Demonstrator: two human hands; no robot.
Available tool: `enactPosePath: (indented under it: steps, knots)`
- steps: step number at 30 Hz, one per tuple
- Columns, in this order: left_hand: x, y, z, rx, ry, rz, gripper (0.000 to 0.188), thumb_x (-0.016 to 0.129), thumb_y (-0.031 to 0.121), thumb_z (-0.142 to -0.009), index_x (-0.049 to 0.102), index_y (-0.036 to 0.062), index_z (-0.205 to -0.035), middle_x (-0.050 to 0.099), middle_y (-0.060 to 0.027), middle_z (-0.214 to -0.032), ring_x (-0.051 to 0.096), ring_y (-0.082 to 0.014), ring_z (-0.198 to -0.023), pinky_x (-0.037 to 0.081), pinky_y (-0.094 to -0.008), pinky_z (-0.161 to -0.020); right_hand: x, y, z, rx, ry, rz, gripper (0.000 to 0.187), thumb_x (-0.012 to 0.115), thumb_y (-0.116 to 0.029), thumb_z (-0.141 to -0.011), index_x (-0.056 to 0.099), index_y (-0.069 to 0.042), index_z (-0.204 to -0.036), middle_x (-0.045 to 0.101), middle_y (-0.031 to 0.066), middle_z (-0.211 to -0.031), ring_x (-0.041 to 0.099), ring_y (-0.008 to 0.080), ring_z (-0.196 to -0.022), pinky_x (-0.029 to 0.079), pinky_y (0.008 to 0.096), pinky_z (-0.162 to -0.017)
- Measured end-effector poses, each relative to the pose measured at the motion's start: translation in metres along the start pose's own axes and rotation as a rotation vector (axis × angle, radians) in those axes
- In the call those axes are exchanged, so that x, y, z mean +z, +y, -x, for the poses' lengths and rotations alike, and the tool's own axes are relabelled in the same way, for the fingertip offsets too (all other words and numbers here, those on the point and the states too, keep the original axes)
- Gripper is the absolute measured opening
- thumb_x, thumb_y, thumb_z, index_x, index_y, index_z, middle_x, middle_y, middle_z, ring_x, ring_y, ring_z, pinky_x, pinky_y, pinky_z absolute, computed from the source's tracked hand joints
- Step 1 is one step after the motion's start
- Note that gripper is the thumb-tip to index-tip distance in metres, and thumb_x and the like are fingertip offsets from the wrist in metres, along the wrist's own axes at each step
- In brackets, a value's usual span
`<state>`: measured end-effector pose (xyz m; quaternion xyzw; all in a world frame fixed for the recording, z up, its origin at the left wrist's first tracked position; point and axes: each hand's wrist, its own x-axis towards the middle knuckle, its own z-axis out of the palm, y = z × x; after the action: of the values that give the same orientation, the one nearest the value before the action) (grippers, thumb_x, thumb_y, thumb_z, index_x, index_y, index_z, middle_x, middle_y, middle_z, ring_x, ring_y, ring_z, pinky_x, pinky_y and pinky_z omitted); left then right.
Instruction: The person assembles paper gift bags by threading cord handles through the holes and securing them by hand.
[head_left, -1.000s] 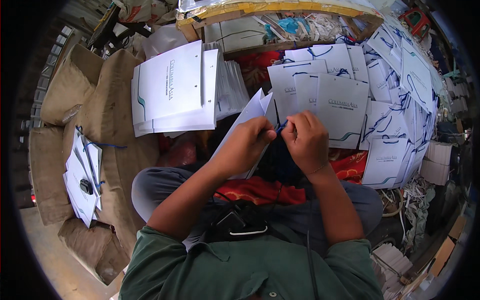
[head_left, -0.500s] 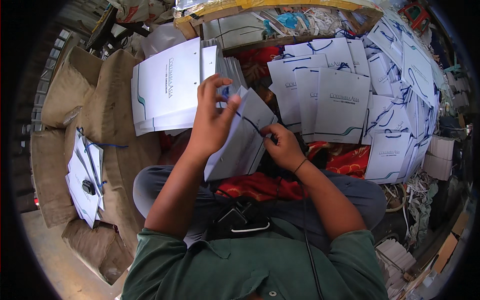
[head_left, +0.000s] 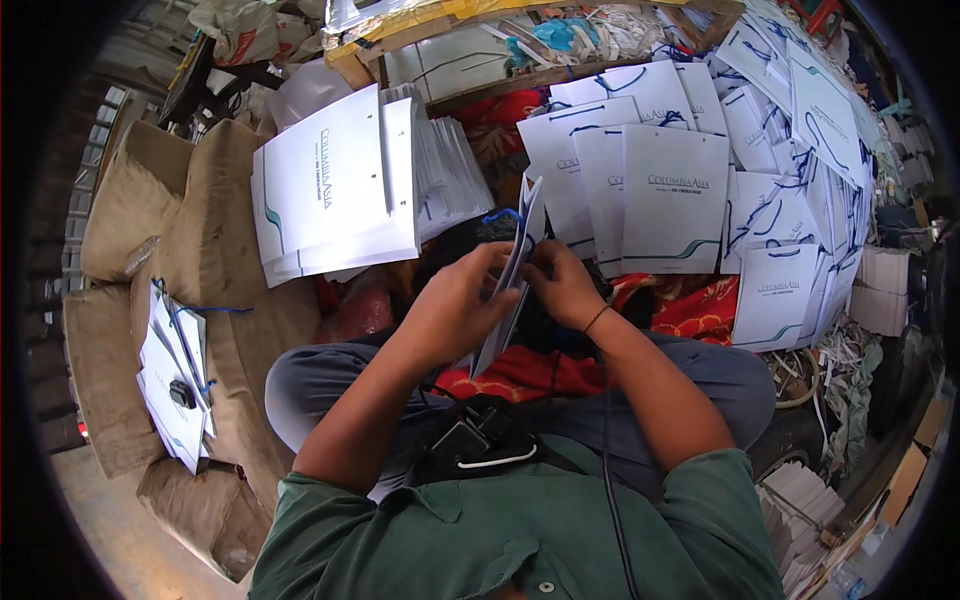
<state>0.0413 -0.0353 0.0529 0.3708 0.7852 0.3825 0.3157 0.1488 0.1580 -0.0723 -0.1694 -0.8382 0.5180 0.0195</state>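
A white paper bag (head_left: 493,342) stands nearly edge-on over my lap, between my two hands. My left hand (head_left: 455,308) is closed on its left side, thumb and fingers against the paper. My right hand (head_left: 565,288) pinches at the bag's right face, near a blue cord; its fingertips are partly hidden by the bag. A blue cord handle (head_left: 502,215) loops out from the bag's upper left side. Left of it lies a stack of flat white bags (head_left: 320,190) with punched holes and no cords showing.
Several bags with blue cords (head_left: 675,200) lie overlapping at the right, on a red patterned cloth (head_left: 700,305). A brown cushioned seat (head_left: 215,230) at the left carries more bags (head_left: 170,385) with a small black object (head_left: 181,393) on top. A black cable (head_left: 612,480) runs down my front.
The bag has turned from showing its broad face to nearly edge-on. My left hand has come down from the cord at the top to the bag's side. My right hand stays close to the bag.
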Motion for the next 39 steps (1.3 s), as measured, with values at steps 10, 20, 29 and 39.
enactPosePath:
  steps: [10,20,29,39]
  knots:
    - [0.004,-0.022,-0.006,0.061,0.36,-0.387,0.032,0.079,0.004,-0.089,0.062,0.0031,-0.117,0.062,-0.0191,-0.118,0.065,-0.0421,-0.103,0.056,-0.0504,-0.092,-0.048,-0.046,-0.011,0.18,0.118,-0.798,0.02,0.069,-0.017,-0.108,0.058,-0.005,-0.119,0.068,0.0034,-0.086,0.068,0.0104,-0.077,0.056,0.0279,-0.072]
    - [0.016,-0.036,-0.008,0.098,0.323,-0.455,0.058,0.074,0.005,-0.094,0.057,0.0092,-0.15,0.07,-0.0224,-0.122,0.068,-0.0458,-0.118,0.056,-0.0521,-0.099,-0.084,-0.079,0.007,-0.173,0.184,-0.876,0.017,0.066,-0.014,-0.112,0.069,-0.001,-0.123,0.077,0.0104,-0.113,0.073,0.0118,-0.094,0.06,0.0299,-0.089]
    - [-0.003,-0.016,-0.013,-0.159,0.276,0.071,0.05,0.075,0.006,-0.094,0.061,-0.0006,-0.142,0.077,-0.0273,-0.122,0.078,-0.0373,-0.104,0.06,-0.0418,-0.095,-0.069,-0.077,0.009,-0.213,0.083,-0.737,0.014,0.073,-0.008,-0.105,0.074,0.001,-0.116,0.078,0.0065,-0.11,0.073,0.0138,-0.105,0.058,0.0307,-0.096]
    - [0.0,-0.033,-0.015,-0.15,0.061,0.445,0.058,0.069,0.004,-0.095,0.059,-0.0047,-0.151,0.069,-0.0144,-0.129,0.07,-0.0199,-0.109,0.056,-0.0326,-0.098,-0.032,-0.079,0.011,-0.196,0.128,-0.204,0.014,0.075,-0.01,-0.097,0.075,0.0,-0.106,0.077,0.0183,-0.101,0.077,0.0321,-0.093,0.06,0.0381,-0.085]
